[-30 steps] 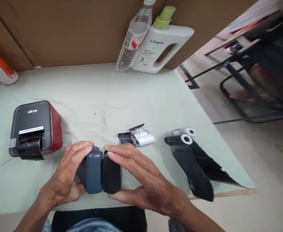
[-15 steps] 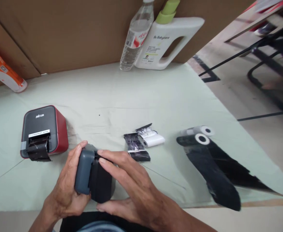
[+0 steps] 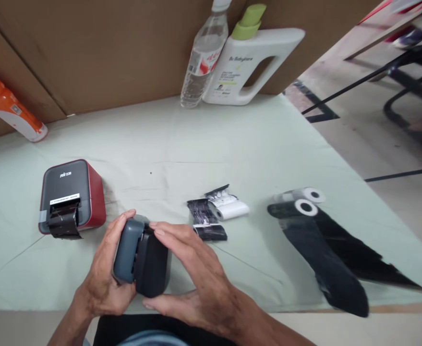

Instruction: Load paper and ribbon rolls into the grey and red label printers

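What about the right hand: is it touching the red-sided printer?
No, the right hand holds the black part of the handheld device, apart from the red-sided printer.

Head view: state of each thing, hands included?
Device: held, narrow gap between blue and black parts
Left hand: grip on device's blue side
Right hand: grip on its black side
Printer: lid looks shut, black strip hanging out
Water bottle: capped, standing
Jug: green cap on, standing
Orange bottle: standing, top out of view
Black roll: on its side, partly unrolled
Middle roll: on its side
Back roll: on its side
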